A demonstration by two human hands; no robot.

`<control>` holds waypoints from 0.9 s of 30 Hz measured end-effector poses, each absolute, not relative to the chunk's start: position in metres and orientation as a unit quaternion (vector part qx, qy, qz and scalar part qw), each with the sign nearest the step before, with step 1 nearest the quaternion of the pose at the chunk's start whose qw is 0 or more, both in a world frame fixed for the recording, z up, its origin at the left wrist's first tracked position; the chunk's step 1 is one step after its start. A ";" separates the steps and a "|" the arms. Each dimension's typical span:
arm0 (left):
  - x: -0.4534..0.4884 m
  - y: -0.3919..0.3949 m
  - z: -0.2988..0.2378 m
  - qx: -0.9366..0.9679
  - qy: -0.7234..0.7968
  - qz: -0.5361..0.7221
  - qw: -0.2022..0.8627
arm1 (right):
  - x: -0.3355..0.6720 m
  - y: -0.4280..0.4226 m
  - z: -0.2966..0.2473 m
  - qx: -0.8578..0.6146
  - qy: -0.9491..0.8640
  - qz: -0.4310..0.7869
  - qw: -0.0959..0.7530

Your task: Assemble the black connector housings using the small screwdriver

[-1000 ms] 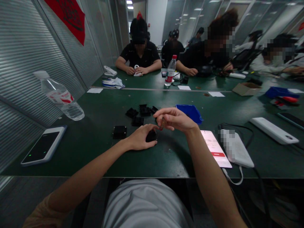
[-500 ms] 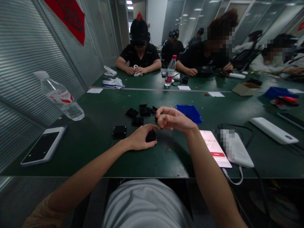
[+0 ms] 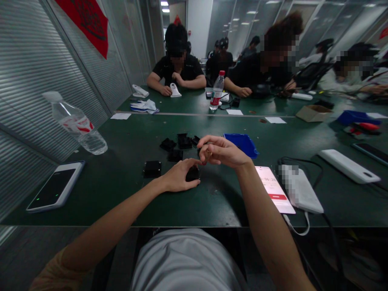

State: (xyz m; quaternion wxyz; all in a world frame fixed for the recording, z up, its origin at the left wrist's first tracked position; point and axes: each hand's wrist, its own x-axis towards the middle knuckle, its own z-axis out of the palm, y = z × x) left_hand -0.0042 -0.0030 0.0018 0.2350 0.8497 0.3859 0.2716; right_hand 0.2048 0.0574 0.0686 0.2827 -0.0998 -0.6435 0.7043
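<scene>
My left hand (image 3: pixel 178 176) rests on the green table (image 3: pixel 127 133), its fingers curled around a small black part (image 3: pixel 192 173) that it holds down. Just above and to the right, my right hand (image 3: pixel 222 151) is closed in a pinch on a tiny brownish piece (image 3: pixel 207 154) right over that part. Several more black parts (image 3: pixel 181 144) lie in a loose group behind my hands. A square black part (image 3: pixel 152 169) sits alone to the left of my left hand.
A blue tray (image 3: pixel 242 144) lies behind my right hand. To the right are a lit phone (image 3: pixel 274 189), a white power bank (image 3: pixel 298 190) with cables and a white bar (image 3: pixel 348 166). Left: a tilted water bottle (image 3: pixel 77 124) and a dark phone (image 3: pixel 56 186). Other people sit across the table.
My right hand has curled in and dropped slightly toward the black part, turning the tiny piece. The person opposite has lifted one hand from a white object.
</scene>
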 end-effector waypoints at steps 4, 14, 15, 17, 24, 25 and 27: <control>-0.004 -0.002 -0.001 0.849 0.376 0.283 0.241 | 0.204 0.055 0.072 -0.106 -0.627 0.717 0.287; -0.004 -0.003 0.000 0.844 0.390 0.274 0.244 | 0.202 0.056 0.070 -0.089 -0.624 0.719 0.294; -0.004 -0.003 0.000 0.845 0.390 0.273 0.242 | 0.203 0.056 0.069 -0.088 -0.628 0.713 0.299; -0.004 -0.003 0.002 0.848 0.390 0.270 0.238 | 0.203 0.057 0.067 -0.085 -0.642 0.696 0.312; -0.003 -0.005 0.005 0.848 0.386 0.275 0.237 | 0.207 0.060 0.065 -0.098 -0.654 0.682 0.313; -0.003 -0.005 0.005 0.848 0.385 0.276 0.238 | 0.206 0.059 0.066 -0.100 -0.649 0.686 0.313; -0.003 -0.004 0.004 0.848 0.384 0.277 0.238 | 0.206 0.058 0.068 -0.102 -0.640 0.696 0.310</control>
